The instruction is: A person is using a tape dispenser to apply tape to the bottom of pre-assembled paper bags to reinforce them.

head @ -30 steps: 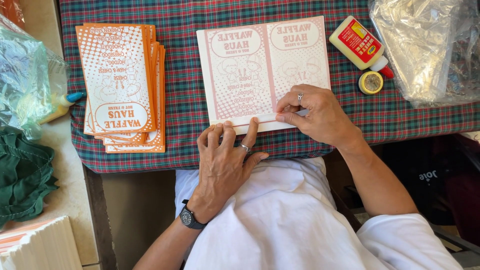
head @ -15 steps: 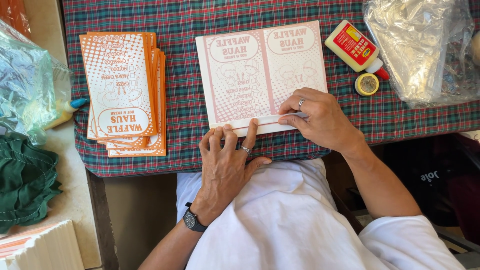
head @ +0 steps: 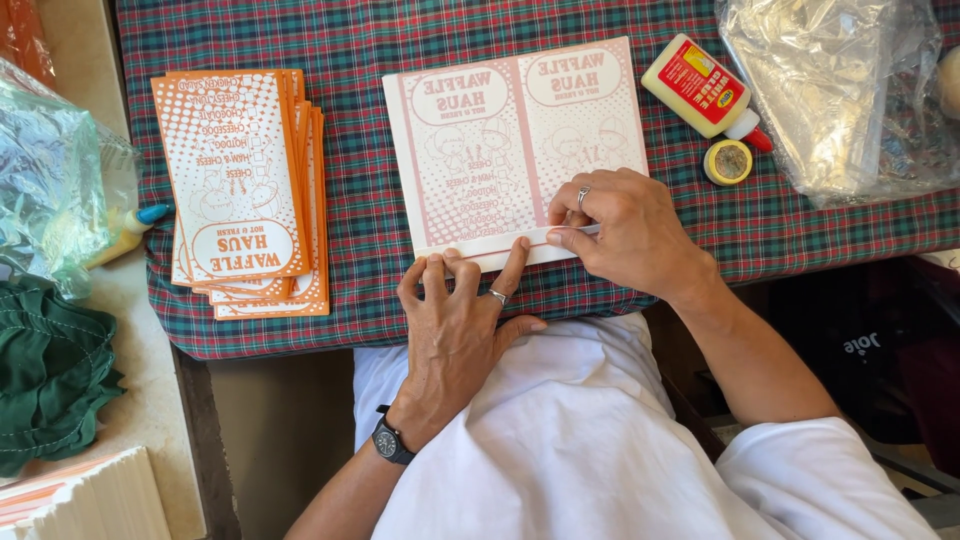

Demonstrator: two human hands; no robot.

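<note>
Left hand [head: 455,325] now higher, fingers [head: 516,262] along folded paper-bag [head: 510,150] edge

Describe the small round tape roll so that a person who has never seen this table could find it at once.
Look at the green and red checked tablecloth, at its far right side beside the crumpled clear plastic bag. There a white glue bottle with a red and yellow label lies flat. The small yellowish round tape roll sits just under its red tip, the only ring-shaped thing there.
</note>
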